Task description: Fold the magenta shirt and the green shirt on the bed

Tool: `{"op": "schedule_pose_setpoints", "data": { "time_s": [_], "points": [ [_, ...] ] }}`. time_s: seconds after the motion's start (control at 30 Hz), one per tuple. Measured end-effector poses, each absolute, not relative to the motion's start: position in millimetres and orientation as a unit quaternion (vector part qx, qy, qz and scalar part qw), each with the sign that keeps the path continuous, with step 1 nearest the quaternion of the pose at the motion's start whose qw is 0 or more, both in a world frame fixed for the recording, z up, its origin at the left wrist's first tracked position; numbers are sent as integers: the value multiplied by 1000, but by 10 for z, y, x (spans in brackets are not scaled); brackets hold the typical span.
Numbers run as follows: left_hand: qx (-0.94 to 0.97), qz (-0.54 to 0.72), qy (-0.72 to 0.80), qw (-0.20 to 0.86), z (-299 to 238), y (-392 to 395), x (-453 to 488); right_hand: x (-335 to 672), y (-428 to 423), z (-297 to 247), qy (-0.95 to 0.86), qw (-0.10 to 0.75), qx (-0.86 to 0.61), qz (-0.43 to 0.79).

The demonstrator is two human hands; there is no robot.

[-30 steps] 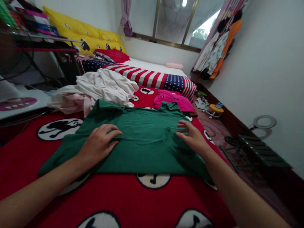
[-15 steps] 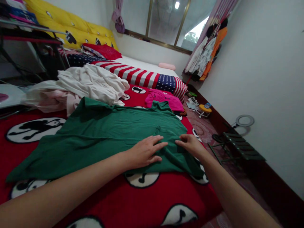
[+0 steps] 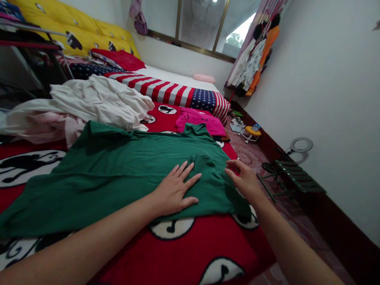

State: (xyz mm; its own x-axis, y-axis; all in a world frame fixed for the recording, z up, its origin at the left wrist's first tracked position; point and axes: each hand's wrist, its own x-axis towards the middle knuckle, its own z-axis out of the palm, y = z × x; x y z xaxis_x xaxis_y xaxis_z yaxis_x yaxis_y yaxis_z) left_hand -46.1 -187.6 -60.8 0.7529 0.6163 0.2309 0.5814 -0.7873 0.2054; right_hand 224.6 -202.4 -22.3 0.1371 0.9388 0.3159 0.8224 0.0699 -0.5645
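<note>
A green shirt (image 3: pixel 118 158) lies spread out on a red blanket printed with white ovals and black figures. My left hand (image 3: pixel 176 192) rests flat on the shirt near its lower right part, fingers spread. At the shirt's right edge is my right hand (image 3: pixel 246 180), thumb and fingers apart with a gap between them. I see nothing held in it. Small wrinkles run across the cloth just beyond my left fingertips.
White bedding (image 3: pixel 101 97) is heaped at the left, and a folded pink garment (image 3: pixel 202 122) lies beyond the shirt. Past the red blanket's right edge (image 3: pixel 261 233), a dark slatted stool (image 3: pixel 299 176) and a ring light (image 3: pixel 301 145) stand by the wall.
My left hand has flattened and spread its fingers on the shirt. My right thumb and fingers have parted at the shirt's edge. The view has shifted slightly right.
</note>
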Motion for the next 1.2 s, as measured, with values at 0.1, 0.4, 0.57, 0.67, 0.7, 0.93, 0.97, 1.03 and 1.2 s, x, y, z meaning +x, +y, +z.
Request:
{"op": "schedule_pose_setpoints", "data": {
  "time_s": [0.1,0.4,0.57,0.67,0.7,0.93,0.97,1.03,1.2],
  "points": [
    [934,144,322,62,-608,-1876,-463,2409,-2413,-205,-627,262,-729,87],
    [934,135,324,66,-617,-1868,-465,2456,-3017,-330,-639,366,-673,71],
    [934,135,318,91,-563,-1855,-491,2483,-3177,-411,-643,302,-701,69],
    [914,169,347,126,-479,-1761,-448,2467,-3204,-425,-666,234,-707,45],
    [898,192,368,143,-449,-1706,-411,2459,-3202,-404,-672,209,-710,39],
    [774,227,554,207,-345,-1287,-64,2366,-2941,-63,-651,185,-733,75],
    [768,225,568,194,-347,-1275,-40,2326,-2842,-34,-652,211,-723,82],
    [765,223,576,181,-357,-1297,-24,2227,-2586,-27,-663,254,-698,95],
    [787,250,540,166,-397,-1421,-66,2035,-1842,-246,-631,294,-708,118]
  ]
}}
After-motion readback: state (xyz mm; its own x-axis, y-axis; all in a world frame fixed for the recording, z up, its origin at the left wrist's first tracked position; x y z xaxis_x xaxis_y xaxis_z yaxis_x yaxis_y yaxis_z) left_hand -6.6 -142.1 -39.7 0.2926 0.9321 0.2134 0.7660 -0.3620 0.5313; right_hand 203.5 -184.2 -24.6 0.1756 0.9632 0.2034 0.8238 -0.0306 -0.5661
